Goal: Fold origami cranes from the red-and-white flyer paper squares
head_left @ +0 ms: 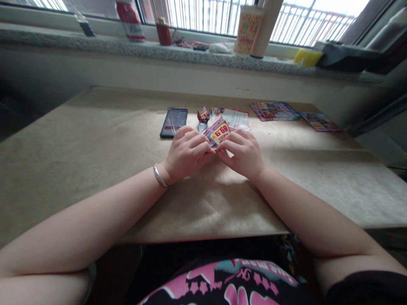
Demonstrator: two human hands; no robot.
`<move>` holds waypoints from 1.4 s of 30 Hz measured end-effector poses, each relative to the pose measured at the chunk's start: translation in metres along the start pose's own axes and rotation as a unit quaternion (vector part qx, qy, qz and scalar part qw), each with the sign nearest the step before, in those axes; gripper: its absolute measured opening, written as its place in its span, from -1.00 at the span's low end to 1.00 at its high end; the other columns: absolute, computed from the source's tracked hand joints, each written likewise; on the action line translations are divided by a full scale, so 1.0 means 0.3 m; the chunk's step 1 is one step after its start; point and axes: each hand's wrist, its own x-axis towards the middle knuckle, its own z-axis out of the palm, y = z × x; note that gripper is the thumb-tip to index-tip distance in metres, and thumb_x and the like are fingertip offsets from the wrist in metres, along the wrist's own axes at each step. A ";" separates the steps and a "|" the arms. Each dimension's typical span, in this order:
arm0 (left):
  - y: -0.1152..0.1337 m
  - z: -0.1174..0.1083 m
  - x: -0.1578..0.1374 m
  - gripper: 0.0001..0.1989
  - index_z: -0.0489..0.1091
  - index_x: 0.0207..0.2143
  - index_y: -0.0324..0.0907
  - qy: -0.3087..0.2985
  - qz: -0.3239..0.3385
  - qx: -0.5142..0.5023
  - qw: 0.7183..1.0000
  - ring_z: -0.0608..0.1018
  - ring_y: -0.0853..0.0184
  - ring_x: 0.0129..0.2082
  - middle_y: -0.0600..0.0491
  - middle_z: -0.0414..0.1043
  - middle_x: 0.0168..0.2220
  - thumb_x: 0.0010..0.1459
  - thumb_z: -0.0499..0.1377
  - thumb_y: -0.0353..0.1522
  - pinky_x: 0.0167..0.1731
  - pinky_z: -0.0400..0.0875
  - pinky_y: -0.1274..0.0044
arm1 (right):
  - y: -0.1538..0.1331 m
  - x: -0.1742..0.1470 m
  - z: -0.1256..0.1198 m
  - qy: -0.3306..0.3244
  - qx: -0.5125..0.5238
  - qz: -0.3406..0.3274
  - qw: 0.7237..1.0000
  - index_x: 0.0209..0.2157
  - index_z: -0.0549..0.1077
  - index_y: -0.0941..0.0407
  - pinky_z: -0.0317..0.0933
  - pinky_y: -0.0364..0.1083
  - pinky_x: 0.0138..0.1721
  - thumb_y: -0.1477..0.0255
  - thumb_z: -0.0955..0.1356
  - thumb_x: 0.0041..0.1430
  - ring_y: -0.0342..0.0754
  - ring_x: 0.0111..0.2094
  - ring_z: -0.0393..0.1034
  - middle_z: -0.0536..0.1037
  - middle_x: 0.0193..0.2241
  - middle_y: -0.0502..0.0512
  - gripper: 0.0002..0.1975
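Between my two hands is a piece of printed paper [217, 132], purple and red with a yellow price patch. My left hand [187, 153], with a silver bangle at its wrist, pinches the near left edge. On the other side my right hand [241, 152] pinches the near right edge, the fingertips of both hands almost meeting. Just beyond the paper stands a small folded piece of printed paper [204, 115], next to a greyish rounded object [202, 126] that I cannot make out. A white and red printed sheet [235, 118] lies behind my right hand.
A phone [174, 122] lies left of the papers on the table [79, 169]. Colourful leaflets [275, 111] are stacked at the back right, more leaflets [320, 122] beside them. The windowsill [190, 53] holds a red can [130, 20], a patterned cup [248, 29] and a yellow object [308, 57].
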 end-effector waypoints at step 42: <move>-0.095 0.093 -0.071 -0.65 0.39 -0.13 -0.22 -0.066 -0.358 -0.393 0.844 0.59 0.36 -0.44 0.03 0.54 -0.39 0.18 0.24 -0.15 -0.48 0.50 0.55 | 0.086 -0.026 0.009 -0.059 0.030 0.003 0.998 -0.34 0.46 0.04 0.27 -0.02 -0.17 0.46 0.30 0.24 0.00 -0.22 0.34 0.52 -0.33 0.07 -0.90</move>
